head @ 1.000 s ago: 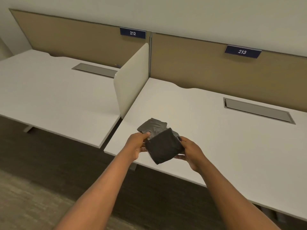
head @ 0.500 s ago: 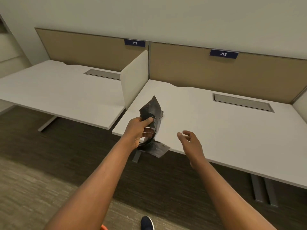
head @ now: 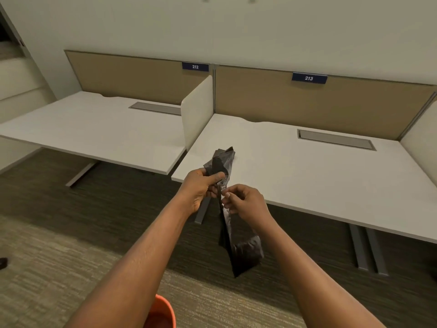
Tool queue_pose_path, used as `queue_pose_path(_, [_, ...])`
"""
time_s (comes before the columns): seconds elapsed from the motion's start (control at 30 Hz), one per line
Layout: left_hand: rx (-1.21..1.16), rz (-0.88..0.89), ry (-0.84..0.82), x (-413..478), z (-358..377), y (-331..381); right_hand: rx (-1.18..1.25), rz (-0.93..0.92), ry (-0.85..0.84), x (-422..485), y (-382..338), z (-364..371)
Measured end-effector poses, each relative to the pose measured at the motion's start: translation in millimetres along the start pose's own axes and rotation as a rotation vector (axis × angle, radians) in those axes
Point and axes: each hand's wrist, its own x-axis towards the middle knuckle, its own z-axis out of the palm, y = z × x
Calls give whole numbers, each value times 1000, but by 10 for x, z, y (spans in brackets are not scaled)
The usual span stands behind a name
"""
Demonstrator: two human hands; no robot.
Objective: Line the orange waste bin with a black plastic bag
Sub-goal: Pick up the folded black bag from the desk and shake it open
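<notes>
Black bag (head: 238, 247); orange bin (head: 162, 313); white desks (head: 307, 176); tan panels (head: 307, 107); navy number plates (head: 309, 78); grey-streaked carpet (head: 47, 268).

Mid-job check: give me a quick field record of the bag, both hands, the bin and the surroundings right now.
bag: black plastic bag, partly unfolded, hanging in a long bunch, not opened
left hand: left hand gripping the bag's upper part
right hand: right hand pinching the bag just below the left
bin: orange bin, only its rim visible at bottom edge, unlined
desks: white desk marked 213 behind the hands, bare
floor: carpet

Bare forearms; no sleeves; left hand (head: 201, 187); right hand (head: 246, 202)
</notes>
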Motion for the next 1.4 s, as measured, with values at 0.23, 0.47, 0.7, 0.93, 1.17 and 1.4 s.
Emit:
queue_pose_path(0.23, [-88,-70,-55,-365,-574,-45,-66,-52,-63,-250,-217,641])
queue_pose_path(0.47, [3,-64,-145,-744,-1351,4,60,-58,-92,-538,-404,1282])
queue_pose_path(0.7, [74,-68,-220,-988,-1960,2,244,-26,-111,-777,-569,1585])
queue_pose_path(0.93, [130,-19,-43,-1098,-2447,-24,194,5,-20,-731,-593,1529])
queue_pose_path(1.17, [185,46,270,-1137,-2756,-1,107,37,24,-502,-532,1313])
queue_pose_path(1.4, [151,92,250,-1099,-2824,121,136,61,-34,-404,-657,1173])
